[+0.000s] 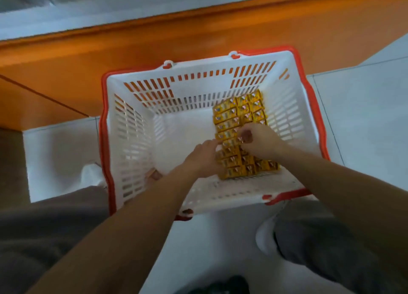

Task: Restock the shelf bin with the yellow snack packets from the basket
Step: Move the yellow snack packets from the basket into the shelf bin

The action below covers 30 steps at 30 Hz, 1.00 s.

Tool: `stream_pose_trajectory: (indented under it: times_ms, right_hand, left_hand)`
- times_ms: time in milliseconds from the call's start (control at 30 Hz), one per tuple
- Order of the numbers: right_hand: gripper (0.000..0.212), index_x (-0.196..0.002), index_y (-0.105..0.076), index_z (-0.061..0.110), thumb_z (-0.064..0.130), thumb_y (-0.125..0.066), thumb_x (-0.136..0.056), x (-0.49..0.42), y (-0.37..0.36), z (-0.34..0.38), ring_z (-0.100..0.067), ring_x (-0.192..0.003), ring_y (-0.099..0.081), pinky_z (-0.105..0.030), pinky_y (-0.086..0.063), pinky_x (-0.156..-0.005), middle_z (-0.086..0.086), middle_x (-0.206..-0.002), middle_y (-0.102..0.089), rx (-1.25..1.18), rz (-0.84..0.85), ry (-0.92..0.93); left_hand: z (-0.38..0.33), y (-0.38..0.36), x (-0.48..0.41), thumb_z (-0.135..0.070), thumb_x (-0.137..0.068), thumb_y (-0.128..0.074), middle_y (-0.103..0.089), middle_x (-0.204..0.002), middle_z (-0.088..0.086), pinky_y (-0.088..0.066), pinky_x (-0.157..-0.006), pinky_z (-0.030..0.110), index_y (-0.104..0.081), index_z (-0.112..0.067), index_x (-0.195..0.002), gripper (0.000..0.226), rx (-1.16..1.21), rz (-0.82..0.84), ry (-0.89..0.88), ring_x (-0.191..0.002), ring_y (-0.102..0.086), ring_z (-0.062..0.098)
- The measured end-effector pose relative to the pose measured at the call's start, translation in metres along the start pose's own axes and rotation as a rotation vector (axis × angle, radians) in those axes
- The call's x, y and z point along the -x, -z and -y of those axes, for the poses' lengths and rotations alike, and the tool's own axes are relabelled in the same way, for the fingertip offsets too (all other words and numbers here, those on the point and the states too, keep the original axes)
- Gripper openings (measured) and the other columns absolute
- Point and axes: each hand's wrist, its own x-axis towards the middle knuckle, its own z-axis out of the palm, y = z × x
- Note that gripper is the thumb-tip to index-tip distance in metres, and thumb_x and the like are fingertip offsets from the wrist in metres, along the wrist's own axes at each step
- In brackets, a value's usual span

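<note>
Head view: the packets (240,119) lie in rows in the 3 o'clock half of the basket (132,126), their block running long from 12 to 6 o'clock. The left hand (204,158) and right hand (260,142) both curl round packets mid-block. The basket stands on a white tiled floor (364,117), with an orange shelf base (154,40) at 12 o'clock.

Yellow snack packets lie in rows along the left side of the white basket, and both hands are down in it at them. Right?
Not quite. The head view shows the yellow snack packets along the right side of the white basket, not the left. The left hand and right hand are indeed down in it at them.
</note>
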Motion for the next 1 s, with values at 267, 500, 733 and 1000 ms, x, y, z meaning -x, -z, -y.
stream_pose_trajectory:
  times_ms: [267, 500, 733, 1000]
  right_hand:
    - [0.015, -0.086, -0.062, 0.026, 0.019, -0.074, -0.079, 0.009, -0.002, -0.020, -0.015, -0.078, -0.059, -0.025, -0.044, -0.069, 0.009, -0.076, -0.062, 0.085, -0.001, -0.104]
    - [0.012, -0.070, -0.071, 0.024, 0.024, -0.073, -0.081, 0.019, 0.001, -0.020, -0.007, -0.068, -0.057, -0.023, -0.039, -0.060, 0.011, -0.070, -0.065, 0.267, 0.261, -0.075]
    - [0.013, -0.075, -0.068, 0.020, 0.026, -0.080, -0.074, 0.028, -0.010, -0.019, -0.012, -0.073, -0.060, -0.029, -0.051, -0.067, 0.004, -0.076, -0.066, 0.236, 0.279, -0.114]
    - [0.023, -0.077, -0.068, 0.012, 0.035, -0.074, -0.081, 0.033, -0.015, -0.016, -0.020, -0.069, -0.062, -0.033, -0.055, -0.070, -0.001, -0.070, -0.062, 0.399, 0.320, -0.042]
  left_hand:
    - [0.000, -0.017, -0.033, -0.052, -0.069, -0.085, -0.041, -0.144, 0.011, -0.045, -0.104, 0.047, -0.037, -0.025, -0.148, 0.096, -0.227, 0.056, -0.126, -0.127, -0.045, 0.035]
    - [0.010, 0.005, -0.050, -0.051, -0.072, -0.086, -0.058, -0.107, 0.006, -0.045, -0.075, 0.032, -0.062, -0.024, -0.098, 0.045, -0.186, 0.174, -0.167, -0.093, -0.058, 0.021]
    - [0.022, -0.013, -0.043, -0.040, -0.072, -0.090, -0.065, -0.127, -0.004, -0.048, -0.100, 0.031, -0.057, -0.028, -0.137, 0.074, 0.129, 0.272, -0.068, -0.115, -0.061, 0.018]
    - [0.017, -0.018, -0.041, -0.036, -0.067, -0.093, -0.066, -0.131, 0.000, -0.048, -0.104, 0.035, -0.058, -0.026, -0.137, 0.079, 0.104, 0.253, -0.083, -0.119, -0.061, 0.022]
